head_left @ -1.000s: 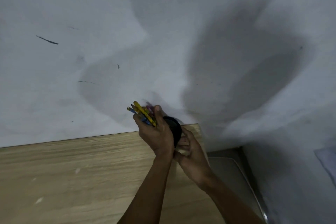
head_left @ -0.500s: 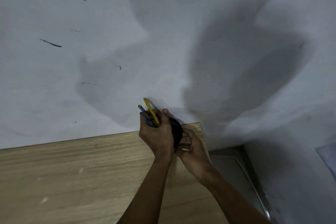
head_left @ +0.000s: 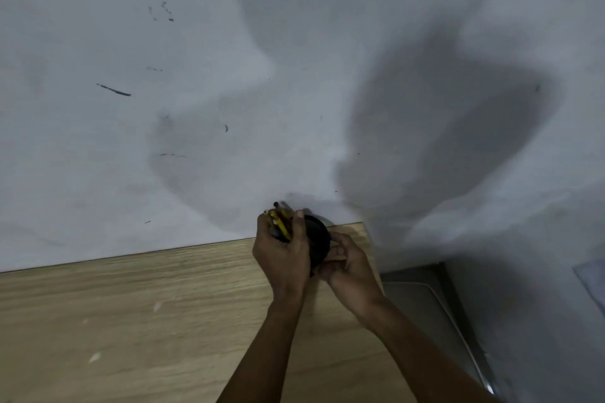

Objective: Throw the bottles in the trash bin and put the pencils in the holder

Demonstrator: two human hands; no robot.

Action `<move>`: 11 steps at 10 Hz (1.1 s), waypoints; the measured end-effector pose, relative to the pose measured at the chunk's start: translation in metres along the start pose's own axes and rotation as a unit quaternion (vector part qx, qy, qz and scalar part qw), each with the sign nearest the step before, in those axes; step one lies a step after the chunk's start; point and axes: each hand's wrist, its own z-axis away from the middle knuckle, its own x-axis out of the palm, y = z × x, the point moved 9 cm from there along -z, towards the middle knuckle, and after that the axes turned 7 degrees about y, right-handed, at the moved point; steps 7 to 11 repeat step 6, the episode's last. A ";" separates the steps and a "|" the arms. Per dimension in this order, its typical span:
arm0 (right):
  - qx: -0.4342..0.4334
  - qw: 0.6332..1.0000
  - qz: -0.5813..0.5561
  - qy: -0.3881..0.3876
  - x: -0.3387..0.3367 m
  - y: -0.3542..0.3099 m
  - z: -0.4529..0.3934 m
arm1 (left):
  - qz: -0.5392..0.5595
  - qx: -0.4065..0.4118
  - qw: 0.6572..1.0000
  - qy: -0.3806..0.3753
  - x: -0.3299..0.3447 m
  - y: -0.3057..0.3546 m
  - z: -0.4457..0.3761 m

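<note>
A black round holder (head_left: 319, 240) stands at the far right corner of the wooden table (head_left: 131, 321), close to the wall. My right hand (head_left: 347, 267) wraps its right side and steadies it. A bundle of pencils (head_left: 281, 222), yellow and blue among them, is gripped in my left hand (head_left: 283, 255) just left of the holder's rim. The pencils stand nearly upright, their upper ends sticking out above my fingers and their lower ends hidden in my fist. No bottles or trash bin are in view.
A white wall (head_left: 229, 91) with dark scuff marks rises right behind the table. A grey metal surface (head_left: 432, 314) lies lower, past the table's right edge. Small pale specks dot the tabletop at the left.
My left hand has turned the pencil bundle from a leftward lean to nearly upright and brought it lower, closer to the holder's rim. My right hand stays on the holder.
</note>
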 end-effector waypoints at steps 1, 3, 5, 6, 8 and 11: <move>0.004 1.000 0.011 0.000 -0.003 -0.002 0.001 | -0.005 -0.020 1.000 -0.023 0.001 -0.005 0.000; 0.008 0.999 0.024 0.023 -0.012 -0.008 0.006 | -0.037 -0.050 0.994 -0.092 0.003 -0.009 -0.002; -0.006 0.999 0.027 0.037 -0.026 -0.026 0.026 | -0.055 -0.081 0.985 -0.144 -0.009 0.001 -0.001; -0.021 0.998 0.028 0.049 -0.038 -0.043 0.042 | -0.045 -0.083 0.983 -0.160 -0.022 0.018 -0.001; -0.021 0.998 0.028 0.049 -0.038 -0.043 0.042 | -0.045 -0.083 0.983 -0.160 -0.022 0.018 -0.001; -0.021 0.998 0.028 0.049 -0.038 -0.043 0.042 | -0.045 -0.083 0.983 -0.160 -0.022 0.018 -0.001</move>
